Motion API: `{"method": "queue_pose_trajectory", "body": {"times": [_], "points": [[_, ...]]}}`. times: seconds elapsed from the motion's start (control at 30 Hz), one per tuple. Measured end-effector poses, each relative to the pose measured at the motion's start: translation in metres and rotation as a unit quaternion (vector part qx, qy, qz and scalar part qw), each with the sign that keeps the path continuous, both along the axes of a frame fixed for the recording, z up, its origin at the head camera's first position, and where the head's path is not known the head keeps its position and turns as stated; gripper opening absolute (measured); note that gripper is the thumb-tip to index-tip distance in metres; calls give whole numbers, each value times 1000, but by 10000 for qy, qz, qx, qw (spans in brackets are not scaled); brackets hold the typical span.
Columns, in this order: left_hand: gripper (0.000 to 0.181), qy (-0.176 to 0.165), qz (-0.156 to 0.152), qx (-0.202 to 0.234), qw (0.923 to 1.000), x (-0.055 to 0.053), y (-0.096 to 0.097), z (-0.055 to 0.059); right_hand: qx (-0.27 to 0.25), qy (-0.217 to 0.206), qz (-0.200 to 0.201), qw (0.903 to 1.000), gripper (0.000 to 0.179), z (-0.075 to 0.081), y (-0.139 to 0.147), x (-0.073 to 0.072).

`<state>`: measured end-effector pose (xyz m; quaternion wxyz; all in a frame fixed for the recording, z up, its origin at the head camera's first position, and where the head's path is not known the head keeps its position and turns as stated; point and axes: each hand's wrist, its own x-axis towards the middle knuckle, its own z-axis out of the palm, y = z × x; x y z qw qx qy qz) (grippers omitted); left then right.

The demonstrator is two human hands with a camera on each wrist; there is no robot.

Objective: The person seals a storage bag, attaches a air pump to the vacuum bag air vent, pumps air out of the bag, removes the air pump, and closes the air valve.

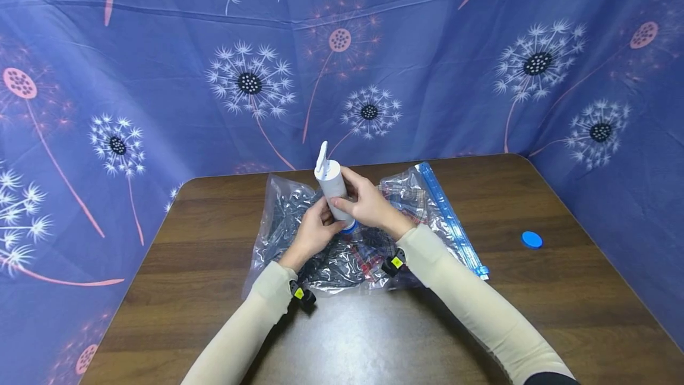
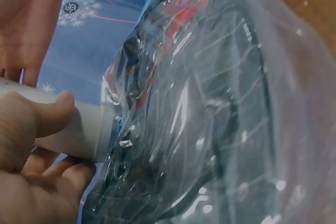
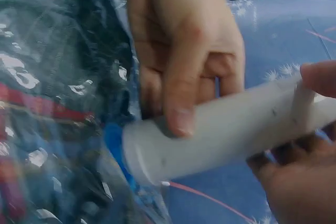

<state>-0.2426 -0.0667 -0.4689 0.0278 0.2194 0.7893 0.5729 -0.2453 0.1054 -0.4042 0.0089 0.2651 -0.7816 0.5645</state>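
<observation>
A white cylindrical hand pump (image 1: 332,186), with a small flap-like handle sticking up at its top, stands tilted over the clear plastic storage bag (image 1: 275,212). Its lower end meets the bag's blue valve (image 1: 350,228). My left hand (image 1: 312,232) grips the pump low down, thumb and fingers on opposite sides. Higher up, my right hand (image 1: 369,198) holds the barrel from the right. Dark and red plaid fabric (image 2: 184,9) shows through the wrinkled plastic. In the right wrist view the pump (image 3: 210,135) lies across, its end against the blue valve (image 3: 116,148).
A round blue cap (image 1: 531,239) lies on the brown wooden table (image 1: 534,314), to the right of the bag. Along the bag's right edge runs a blue zip strip (image 1: 454,218). Behind the table hangs a blue dandelion-print cloth (image 1: 427,76).
</observation>
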Motion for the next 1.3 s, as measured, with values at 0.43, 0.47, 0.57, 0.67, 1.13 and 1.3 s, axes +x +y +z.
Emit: {"method": "queue_pose_trajectory", "body": {"times": [0.43,0.47,0.57,0.67,1.13,1.3], "points": [[43,1071,1371,-614,9828,8,12,-5,229,843,-942,9917,79,0,-17,15],[43,1108,1453,-709,9806,9,13,-5,211,895,-977,9910,77,1,-18,15],[46,1098,1587,-932,9768,11,13,-5,204,981,-1063,9893,72,1,-19,15],[48,1088,1565,-1023,9763,11,12,-5,204,969,-1078,9892,68,-1,-18,15],[66,981,1026,-587,9881,11,9,-7,307,701,-494,9958,61,1,-11,15],[64,804,758,-40,9939,11,9,-5,365,696,-285,9965,62,1,-11,15]]}}
